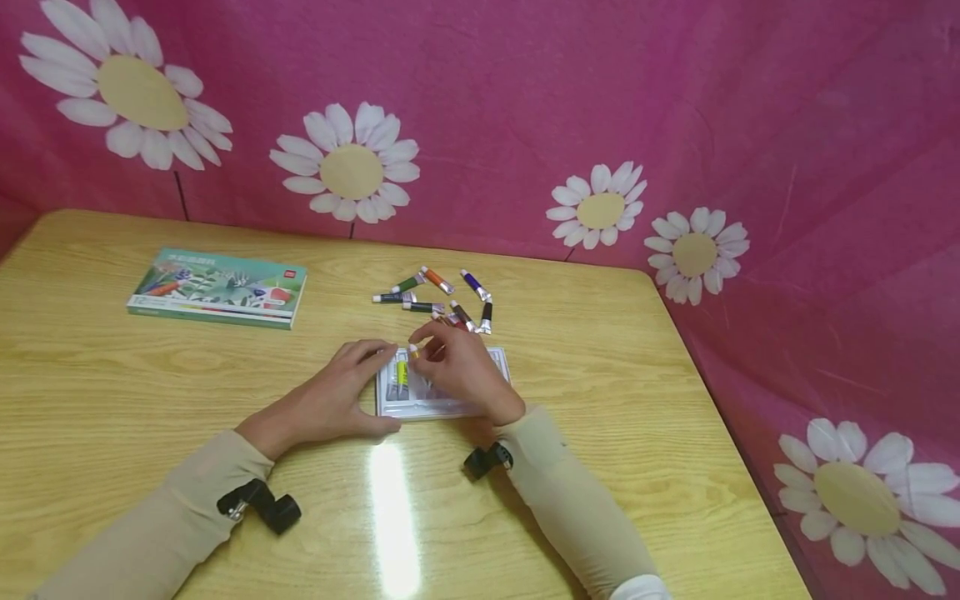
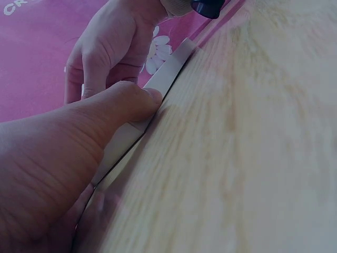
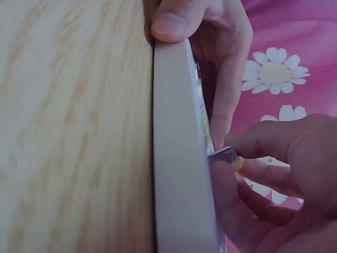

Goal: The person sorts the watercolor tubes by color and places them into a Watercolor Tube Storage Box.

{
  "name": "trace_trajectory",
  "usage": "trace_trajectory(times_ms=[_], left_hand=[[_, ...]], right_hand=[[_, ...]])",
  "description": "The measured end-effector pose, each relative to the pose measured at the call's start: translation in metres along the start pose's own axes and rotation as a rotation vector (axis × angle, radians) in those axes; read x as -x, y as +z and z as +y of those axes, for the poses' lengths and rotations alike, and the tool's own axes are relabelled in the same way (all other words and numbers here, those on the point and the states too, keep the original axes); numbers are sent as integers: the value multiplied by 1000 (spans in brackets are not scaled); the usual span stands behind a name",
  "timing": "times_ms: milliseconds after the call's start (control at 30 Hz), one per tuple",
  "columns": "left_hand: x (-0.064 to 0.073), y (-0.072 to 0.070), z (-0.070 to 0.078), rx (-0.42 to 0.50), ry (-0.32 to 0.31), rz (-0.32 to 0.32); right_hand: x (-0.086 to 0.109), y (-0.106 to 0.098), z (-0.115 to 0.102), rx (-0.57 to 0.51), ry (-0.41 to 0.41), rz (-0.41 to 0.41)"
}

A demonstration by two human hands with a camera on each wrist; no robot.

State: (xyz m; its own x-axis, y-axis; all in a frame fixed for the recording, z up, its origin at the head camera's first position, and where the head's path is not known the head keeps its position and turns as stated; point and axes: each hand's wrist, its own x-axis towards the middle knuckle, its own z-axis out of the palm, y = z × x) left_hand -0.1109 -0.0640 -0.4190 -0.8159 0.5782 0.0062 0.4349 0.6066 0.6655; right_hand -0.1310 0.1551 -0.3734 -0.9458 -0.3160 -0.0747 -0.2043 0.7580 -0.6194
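A shallow white paint tray (image 1: 431,410) lies on the table, and a bright yellow paint tube (image 1: 402,375) sits toward its left end. My left hand (image 1: 337,398) holds that end, its thumb against the near side and its fingers at the far left corner. In the left wrist view, the thumb (image 2: 129,103) presses on the tray's side wall. Over the tray, my right hand (image 1: 468,367) pinches a small paint tube (image 1: 414,352) with a white cap and a yellow-orange band. The right wrist view shows this tube (image 3: 224,154) between thumb and fingers, right at the tray's rim.
Several loose paint tubes lie just behind the tray, among them an orange tube (image 1: 437,279), a green tube (image 1: 407,284) and a violet tube (image 1: 475,284). A flat green illustrated box (image 1: 217,287) lies at the back left. Behind the wooden table (image 1: 600,358) hangs a pink flowered cloth (image 1: 480,108).
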Motion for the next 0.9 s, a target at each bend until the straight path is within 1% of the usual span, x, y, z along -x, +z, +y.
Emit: trace_trajectory(times_ms=[233,333,567,733,900], left_hand=[[0,-1,0,-8,-1,-7],[0,-1,0,-7,3,-6],[0,0,-1,-6,15,2],[-1,0,-1,-3,7,-4],[-1,0,0,1,-4,-6]], right_hand=[[-1,7,-1,-25,39,-5],[-1,9,-2,-18,51,0],[-1,11,-3,32,42,21],[-1,10,-2,55,17,16],[1,8,-3,52,25,6]])
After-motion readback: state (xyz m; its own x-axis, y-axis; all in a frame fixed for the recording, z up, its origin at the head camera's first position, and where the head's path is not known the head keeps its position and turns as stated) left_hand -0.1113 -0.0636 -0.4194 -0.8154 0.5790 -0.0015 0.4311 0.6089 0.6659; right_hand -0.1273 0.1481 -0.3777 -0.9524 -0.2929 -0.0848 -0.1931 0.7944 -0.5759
